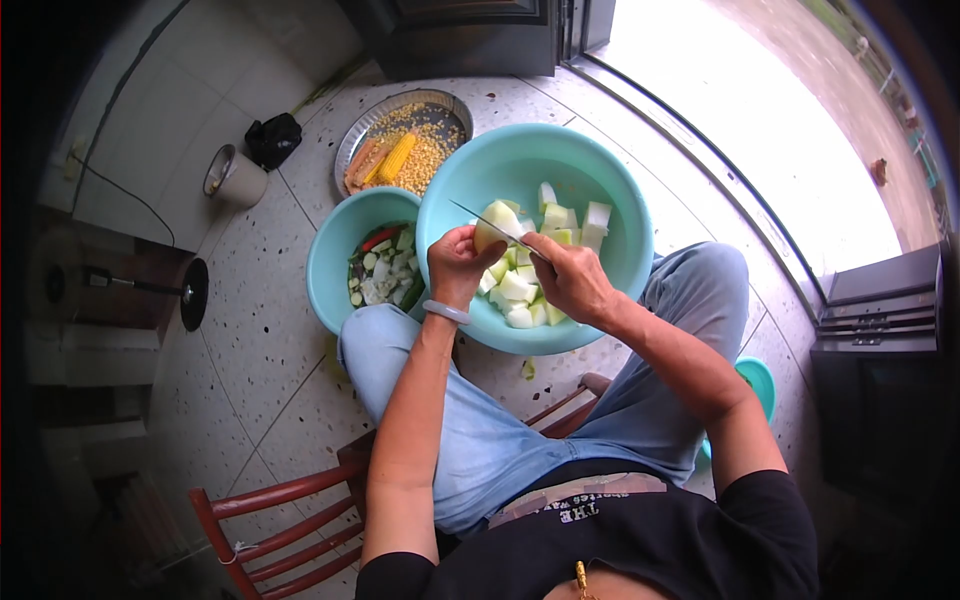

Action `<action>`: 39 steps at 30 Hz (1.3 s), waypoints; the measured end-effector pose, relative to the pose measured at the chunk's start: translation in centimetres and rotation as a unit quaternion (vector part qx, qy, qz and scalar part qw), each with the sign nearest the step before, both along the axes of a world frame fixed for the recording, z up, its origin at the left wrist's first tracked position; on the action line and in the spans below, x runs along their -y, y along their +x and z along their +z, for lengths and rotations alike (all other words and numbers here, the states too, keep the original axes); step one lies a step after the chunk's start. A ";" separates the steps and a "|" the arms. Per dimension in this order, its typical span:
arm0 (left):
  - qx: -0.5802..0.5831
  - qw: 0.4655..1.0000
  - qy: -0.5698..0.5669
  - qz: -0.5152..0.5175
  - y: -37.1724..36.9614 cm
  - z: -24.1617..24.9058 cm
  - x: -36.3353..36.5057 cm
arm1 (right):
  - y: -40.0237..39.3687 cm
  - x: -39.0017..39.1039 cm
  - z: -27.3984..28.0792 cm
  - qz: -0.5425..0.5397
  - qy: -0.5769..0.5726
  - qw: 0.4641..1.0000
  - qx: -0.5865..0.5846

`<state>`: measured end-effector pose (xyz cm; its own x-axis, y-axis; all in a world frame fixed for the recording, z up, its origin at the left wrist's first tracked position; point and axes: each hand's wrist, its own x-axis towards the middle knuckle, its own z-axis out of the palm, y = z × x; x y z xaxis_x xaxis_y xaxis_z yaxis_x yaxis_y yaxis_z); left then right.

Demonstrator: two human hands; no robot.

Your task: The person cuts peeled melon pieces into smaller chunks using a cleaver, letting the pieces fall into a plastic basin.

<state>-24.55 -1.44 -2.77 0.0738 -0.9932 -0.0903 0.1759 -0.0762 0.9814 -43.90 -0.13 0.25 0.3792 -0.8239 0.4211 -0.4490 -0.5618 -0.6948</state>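
Note:
My left hand (462,262), with a pale bracelet on its wrist, grips a peeled, pale green-white piece of gourd (496,226) over the large turquoise basin (630,285). In my right hand (574,276) is a knife (484,219), its thin blade lying across the gourd piece and pointing up to the left. Cut chunks of the same pale gourd (516,287) lie in the basin below both hands. A few longer pieces (595,222) rest toward its right side.
A smaller turquoise basin (322,262) holds vegetable scraps at the left. Behind it is a metal tray (345,150) with corn kernels and a yellow cob (398,157). A bin (238,178) and black bag (273,140) stand farther left. A red wooden chair (285,505) is at lower left.

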 end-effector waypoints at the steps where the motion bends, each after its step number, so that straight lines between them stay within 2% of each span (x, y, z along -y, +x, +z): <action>1: -0.001 1.000 -0.006 -0.001 0.0 0.1 0.0 | 0.0 0.0 0.1 0.002 -0.003 1.000 -0.007; 12: -0.001 1.000 -0.019 -0.001 0.0 0.0 0.1 | -0.2 -0.1 0.2 0.008 -0.006 1.000 -0.011; 18: -0.027 0.999 0.017 0.008 -0.5 0.8 -0.5 | -0.2 1.0 -1.1 -0.022 0.059 0.996 -0.063; 21: 0.004 1.000 0.001 0.002 -0.3 1.1 -0.5 | 0.0 1.6 -1.1 -0.028 0.071 0.994 -0.082; 23: 0.001 0.998 -0.055 -0.032 -1.3 2.3 -0.7 | -0.7 3.1 -4.5 -0.041 0.110 0.987 -0.108; 24: 0.018 0.997 -0.062 -0.038 -1.4 2.2 -0.7 | -0.4 3.2 -4.3 -0.050 0.130 0.983 -0.117; 28: 0.052 0.998 -0.027 -0.010 -0.3 1.5 0.0 | -0.4 3.0 -2.5 -0.039 0.128 0.991 -0.030; 31: 0.046 0.999 -0.020 0.002 0.1 0.7 0.2 | -1.1 3.0 0.0 -0.028 0.189 0.982 0.000; 35: 0.033 0.999 -0.013 -0.009 0.3 0.6 0.2 | -2.3 3.2 -0.7 -0.037 0.156 0.987 0.033; 36: 0.044 0.999 -0.011 -0.004 0.3 0.5 0.2 | -2.4 3.0 -0.3 -0.043 0.182 0.982 0.034; 39: 0.044 0.999 0.002 0.008 0.4 0.5 0.5 | -2.2 2.5 1.0 -0.027 0.152 0.987 0.038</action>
<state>-24.14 -1.92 -2.24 0.0977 -0.9914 -0.0871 0.0899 -0.0784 0.9929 -46.14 -2.64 1.24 0.3077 -0.9350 0.1764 -0.4125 -0.2981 -0.8608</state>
